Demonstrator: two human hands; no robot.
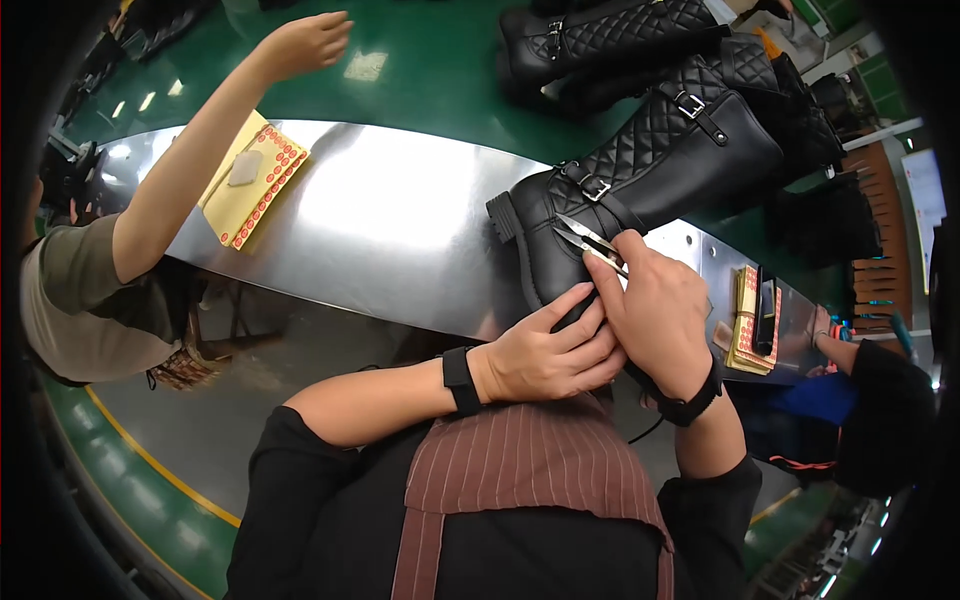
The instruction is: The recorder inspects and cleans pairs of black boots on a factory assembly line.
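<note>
A tall black boot (665, 165) with quilted panels and buckled straps lies on its side across the metal table, its heel to the left and its shaft reaching toward the far right. My left hand (550, 352) is closed over the toe, which its fingers mostly hide. In my right hand (655, 312) is a pair of thread snips (578, 230). Their two blades are apart and point at the boot's ankle, just below the lower buckle strap. Both hands are close together, the right one partly covering the boot's front.
The shiny metal table (400, 200) curves across the view. Yellow sheets with red round stickers (245, 200) lie on its left part; another stack (745, 325) sits at the right under a dark object. More black boots (600, 45) stand beyond. People's arms (185, 190) show at both sides.
</note>
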